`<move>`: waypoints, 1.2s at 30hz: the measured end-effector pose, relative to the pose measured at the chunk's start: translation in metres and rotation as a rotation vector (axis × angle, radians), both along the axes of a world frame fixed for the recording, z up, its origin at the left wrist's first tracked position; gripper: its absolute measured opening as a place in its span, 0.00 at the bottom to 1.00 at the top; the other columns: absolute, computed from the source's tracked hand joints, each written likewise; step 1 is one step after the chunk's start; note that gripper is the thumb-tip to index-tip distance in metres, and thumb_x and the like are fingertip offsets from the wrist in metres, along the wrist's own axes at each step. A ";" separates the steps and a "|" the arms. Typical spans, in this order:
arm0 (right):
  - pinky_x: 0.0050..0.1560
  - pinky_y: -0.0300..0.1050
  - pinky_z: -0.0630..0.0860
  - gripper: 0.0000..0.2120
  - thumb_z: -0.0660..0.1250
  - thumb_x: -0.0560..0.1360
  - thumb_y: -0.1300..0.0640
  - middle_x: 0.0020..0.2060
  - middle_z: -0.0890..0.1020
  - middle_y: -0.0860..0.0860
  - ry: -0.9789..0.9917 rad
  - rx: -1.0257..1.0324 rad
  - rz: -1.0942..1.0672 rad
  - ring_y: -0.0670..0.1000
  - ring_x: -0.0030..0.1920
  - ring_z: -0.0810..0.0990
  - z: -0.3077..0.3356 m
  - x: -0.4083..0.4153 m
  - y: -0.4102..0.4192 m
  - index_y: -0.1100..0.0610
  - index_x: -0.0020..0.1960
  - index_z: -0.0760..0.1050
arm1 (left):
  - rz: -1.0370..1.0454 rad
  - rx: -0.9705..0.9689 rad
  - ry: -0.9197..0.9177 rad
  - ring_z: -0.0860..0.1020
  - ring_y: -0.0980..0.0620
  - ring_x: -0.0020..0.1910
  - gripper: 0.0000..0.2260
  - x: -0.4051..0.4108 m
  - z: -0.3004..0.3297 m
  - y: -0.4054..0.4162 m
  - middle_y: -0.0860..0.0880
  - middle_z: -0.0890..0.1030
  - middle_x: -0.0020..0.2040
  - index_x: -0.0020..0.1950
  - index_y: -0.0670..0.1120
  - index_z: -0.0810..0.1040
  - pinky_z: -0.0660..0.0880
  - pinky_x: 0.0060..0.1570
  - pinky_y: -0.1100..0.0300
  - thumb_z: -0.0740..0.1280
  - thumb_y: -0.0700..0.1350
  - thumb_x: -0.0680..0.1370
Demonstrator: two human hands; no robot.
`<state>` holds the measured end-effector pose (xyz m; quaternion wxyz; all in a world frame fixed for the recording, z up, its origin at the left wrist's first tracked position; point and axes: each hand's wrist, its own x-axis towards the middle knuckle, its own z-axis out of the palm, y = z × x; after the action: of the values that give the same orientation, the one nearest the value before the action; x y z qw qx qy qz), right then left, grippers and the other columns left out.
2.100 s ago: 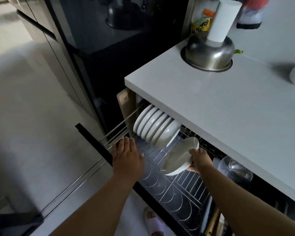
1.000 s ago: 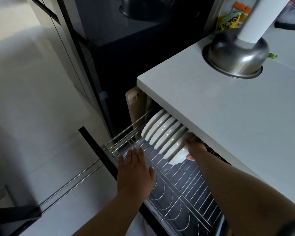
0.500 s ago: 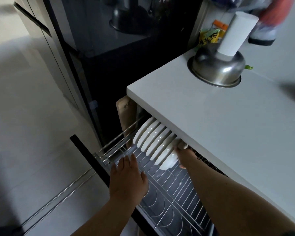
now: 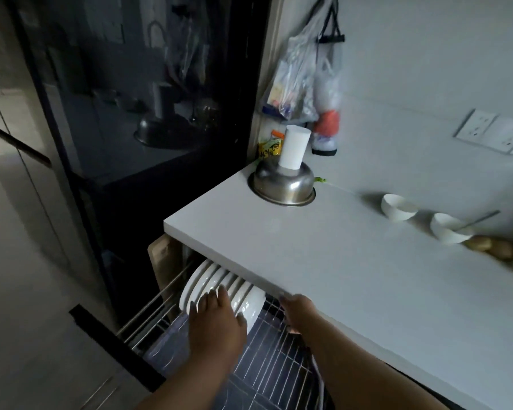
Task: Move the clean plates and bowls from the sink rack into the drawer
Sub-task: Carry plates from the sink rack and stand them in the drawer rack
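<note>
Your left hand [image 4: 216, 318] is lying flat, fingers spread, over the plates [image 4: 219, 291] standing in the drawer [image 4: 273, 368]; your right hand [image 4: 296, 312] is empty, its grip unclear. You're finishing one placement; fetching more comes next.

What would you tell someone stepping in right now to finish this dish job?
Left hand: open, fingers laid flat over the row of white plates standing on edge in the pulled-out wire drawer rack.
Right hand: empty, just beside the plates at the counter edge.
Done: a row of plates is slotted at the rack's back end.
Left: two white bowls sit on the counter; the sink rack is out of view, so check it. The drawer is open.
</note>
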<state>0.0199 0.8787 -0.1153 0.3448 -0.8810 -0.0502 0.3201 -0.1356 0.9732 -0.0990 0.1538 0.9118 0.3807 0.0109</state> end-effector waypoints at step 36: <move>0.30 0.41 0.61 0.18 0.55 0.80 0.43 0.29 0.69 0.45 -0.632 0.073 -0.734 0.51 0.33 0.69 0.160 -0.031 -0.558 0.49 0.34 0.60 | -1.020 0.099 -0.083 0.70 0.42 0.65 0.29 0.116 0.163 -0.496 0.42 0.72 0.67 0.77 0.44 0.51 0.66 0.65 0.50 0.55 0.55 0.81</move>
<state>-0.0115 0.3210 0.0444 0.4333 -0.8821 0.1503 -0.1079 -0.0199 0.4773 0.0644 0.1113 0.9865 -0.1199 -0.0114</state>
